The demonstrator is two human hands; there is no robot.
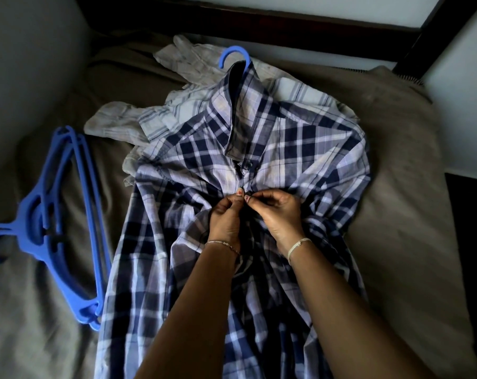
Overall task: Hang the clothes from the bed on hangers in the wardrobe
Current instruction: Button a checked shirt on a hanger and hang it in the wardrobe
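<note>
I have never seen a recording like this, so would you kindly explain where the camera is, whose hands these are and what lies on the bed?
There is no machine here: a person wears one wide-angle camera on the head, so the single picture looks forward and down at their own two bare hands. On the bed lies a plaid shirt with a blue hanger already inside it; only its hook shows above the collar. The left hand and right hand both pinch the shirt's front at a button, apparently fastening it. Pale shirts lie partly under the plaid one, and spare blue hangers are stacked on the bed to the person's left.
</note>
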